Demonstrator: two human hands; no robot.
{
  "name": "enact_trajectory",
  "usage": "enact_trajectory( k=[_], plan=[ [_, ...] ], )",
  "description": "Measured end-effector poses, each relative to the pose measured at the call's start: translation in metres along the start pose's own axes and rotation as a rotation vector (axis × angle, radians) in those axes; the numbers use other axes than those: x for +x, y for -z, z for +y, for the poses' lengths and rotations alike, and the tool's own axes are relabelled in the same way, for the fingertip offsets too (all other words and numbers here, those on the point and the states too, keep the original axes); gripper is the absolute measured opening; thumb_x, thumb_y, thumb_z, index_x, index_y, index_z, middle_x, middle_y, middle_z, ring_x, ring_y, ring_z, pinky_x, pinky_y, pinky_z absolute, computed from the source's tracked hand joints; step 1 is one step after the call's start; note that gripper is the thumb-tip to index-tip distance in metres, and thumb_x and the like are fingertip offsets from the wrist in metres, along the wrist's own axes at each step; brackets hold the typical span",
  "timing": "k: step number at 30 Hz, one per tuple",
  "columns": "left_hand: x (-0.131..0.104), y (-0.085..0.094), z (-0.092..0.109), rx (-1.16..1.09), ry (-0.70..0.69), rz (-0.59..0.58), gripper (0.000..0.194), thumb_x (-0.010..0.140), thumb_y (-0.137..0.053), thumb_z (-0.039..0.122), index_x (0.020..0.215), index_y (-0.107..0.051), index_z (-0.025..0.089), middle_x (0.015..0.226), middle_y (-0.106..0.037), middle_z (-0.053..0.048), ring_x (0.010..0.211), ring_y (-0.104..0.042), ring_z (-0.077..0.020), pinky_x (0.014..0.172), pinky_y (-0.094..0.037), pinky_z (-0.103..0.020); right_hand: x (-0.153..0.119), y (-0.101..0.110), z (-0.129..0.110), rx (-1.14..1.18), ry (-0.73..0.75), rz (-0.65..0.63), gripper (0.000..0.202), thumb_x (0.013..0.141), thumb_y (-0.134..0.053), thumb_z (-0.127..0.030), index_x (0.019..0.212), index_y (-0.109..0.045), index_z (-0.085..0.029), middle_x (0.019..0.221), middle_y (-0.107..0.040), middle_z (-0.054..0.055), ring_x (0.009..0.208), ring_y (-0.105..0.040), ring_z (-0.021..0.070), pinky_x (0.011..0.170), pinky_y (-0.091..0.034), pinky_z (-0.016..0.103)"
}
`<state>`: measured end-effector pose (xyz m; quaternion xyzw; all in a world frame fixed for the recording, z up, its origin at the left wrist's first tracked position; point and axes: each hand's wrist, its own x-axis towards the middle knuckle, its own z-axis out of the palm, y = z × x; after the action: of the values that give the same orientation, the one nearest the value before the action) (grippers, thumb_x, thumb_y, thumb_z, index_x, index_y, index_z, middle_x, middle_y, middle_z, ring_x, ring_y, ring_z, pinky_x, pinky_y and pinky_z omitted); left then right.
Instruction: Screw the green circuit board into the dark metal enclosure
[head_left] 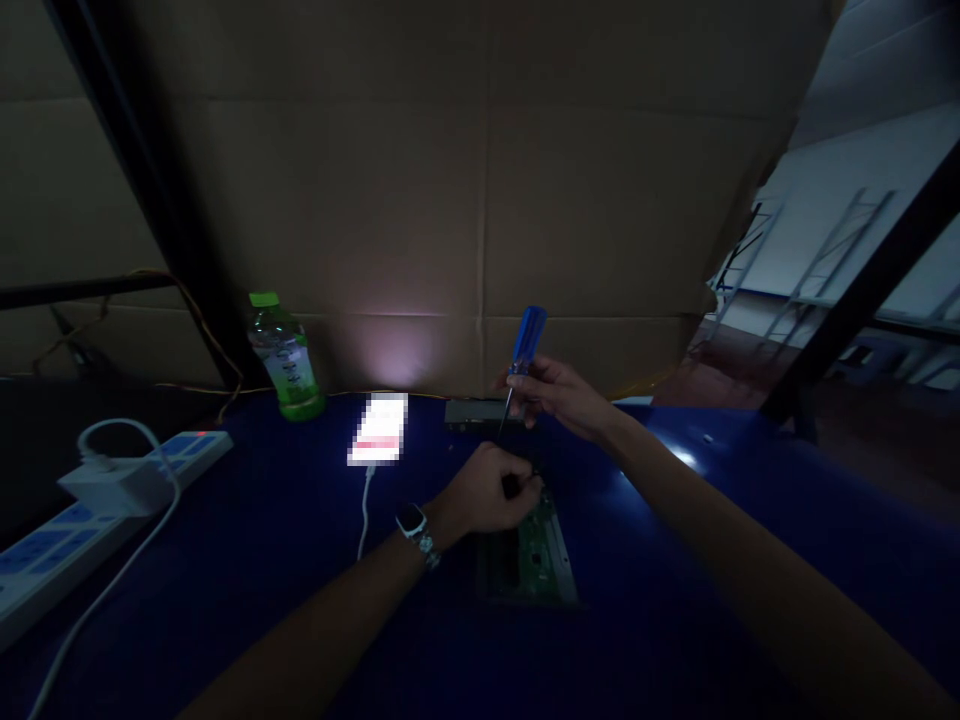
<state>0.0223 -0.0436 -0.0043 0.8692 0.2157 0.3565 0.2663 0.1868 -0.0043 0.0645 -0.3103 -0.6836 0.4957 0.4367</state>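
A blue-handled screwdriver (528, 338) is held upright and slightly tilted in my right hand (559, 395), its thin shaft pointing down behind my left hand. My left hand (496, 490), with a watch (412, 520) on the wrist, is closed in a pinch over the upper end of a green circuit board (538, 560). What lies between its fingertips is too small and dark to make out. The board rests in a frame with a pale metal strip along its right side. The tip of the screwdriver is hard to see in the dark.
A dark box-like part (469, 412) lies behind my hands. Further left are a lit phone (380, 430) on a white cable, a green-capped bottle (289, 360) and a power strip (45, 560) with a plugged-in charger. A cardboard wall (375, 180) rises behind the blue table (277, 520).
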Motion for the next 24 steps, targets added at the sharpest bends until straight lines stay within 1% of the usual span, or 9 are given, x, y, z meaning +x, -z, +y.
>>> enact_trajectory(
  k=[2,4,9,14,16,18,21,24],
  plan=[
    [-0.001,-0.004,-0.002,-0.069,0.041,-0.006,0.034,0.077,-0.048,0.019,0.047,-0.032,0.019,0.044,-0.031,0.007,0.042,-0.028,-0.0061,0.044,-0.024,-0.022,0.001,-0.001,0.000,0.012,0.002,-0.009,0.028,0.077,-0.071,-0.036,0.098,-0.059,-0.021,0.094,-0.066,0.003,0.063,-0.061,0.0109,0.048,-0.050,0.022],
    [-0.001,-0.005,-0.004,-0.091,0.079,0.006,0.031,0.074,-0.047,0.017,0.047,-0.031,0.019,0.045,-0.031,0.007,0.043,-0.029,-0.0061,0.044,-0.024,-0.021,0.002,-0.002,0.001,0.023,0.010,0.006,0.027,0.077,-0.073,-0.036,0.095,-0.057,-0.023,0.085,-0.064,0.000,0.061,-0.060,0.0105,0.047,-0.049,0.022],
    [0.000,-0.005,-0.005,-0.009,0.110,0.032,0.027,0.071,-0.047,0.015,0.047,-0.035,0.018,0.045,-0.036,0.006,0.044,-0.033,-0.0066,0.046,-0.026,-0.022,0.006,-0.008,0.008,0.036,0.066,0.055,0.026,0.077,-0.073,-0.034,0.091,-0.054,-0.024,0.070,-0.059,-0.005,0.053,-0.057,0.0094,0.046,-0.046,0.022],
    [0.002,-0.005,0.000,0.070,0.153,0.017,0.025,0.071,-0.049,0.017,0.047,-0.040,0.017,0.046,-0.045,0.004,0.043,-0.039,-0.0072,0.047,-0.029,-0.023,0.005,-0.011,0.010,0.001,0.064,0.143,0.028,0.078,-0.071,-0.039,0.091,-0.053,-0.023,0.063,-0.055,-0.006,0.050,-0.057,0.0099,0.044,-0.046,0.022],
    [0.003,-0.005,0.004,0.120,0.177,-0.002,0.024,0.070,-0.050,0.018,0.047,-0.043,0.017,0.045,-0.047,0.003,0.043,-0.040,-0.0076,0.046,-0.029,-0.024,0.005,-0.011,0.013,-0.057,0.049,0.162,0.032,0.076,-0.073,-0.041,0.095,-0.056,-0.022,0.067,-0.059,-0.005,0.050,-0.058,0.0104,0.043,-0.046,0.022],
    [0.003,-0.004,0.007,0.177,0.198,-0.017,0.024,0.070,-0.051,0.019,0.047,-0.044,0.017,0.045,-0.050,0.003,0.041,-0.041,-0.0079,0.045,-0.028,-0.024,0.004,-0.013,0.019,-0.144,0.028,0.150,0.031,0.078,-0.071,-0.041,0.097,-0.059,-0.019,0.075,-0.064,-0.001,0.053,-0.061,0.0108,0.043,-0.048,0.022],
    [0.002,-0.004,0.007,0.252,0.215,-0.028,0.024,0.069,-0.052,0.020,0.046,-0.046,0.017,0.045,-0.052,0.001,0.039,-0.040,-0.0083,0.044,-0.027,-0.026,0.005,-0.017,0.028,-0.263,0.008,0.126,0.029,0.085,-0.061,-0.045,0.088,-0.063,-0.016,0.078,-0.069,0.005,0.056,-0.063,0.0119,0.046,-0.052,0.023],
    [0.002,-0.003,0.005,0.298,0.217,-0.041,0.023,0.069,-0.053,0.022,0.047,-0.048,0.018,0.045,-0.053,0.000,0.039,-0.040,-0.0089,0.043,-0.025,-0.026,0.005,-0.022,0.030,-0.290,0.031,0.143,0.036,0.089,-0.055,-0.050,0.079,-0.064,-0.015,0.073,-0.070,0.006,0.055,-0.063,0.0124,0.051,-0.054,0.025]
  ],
)
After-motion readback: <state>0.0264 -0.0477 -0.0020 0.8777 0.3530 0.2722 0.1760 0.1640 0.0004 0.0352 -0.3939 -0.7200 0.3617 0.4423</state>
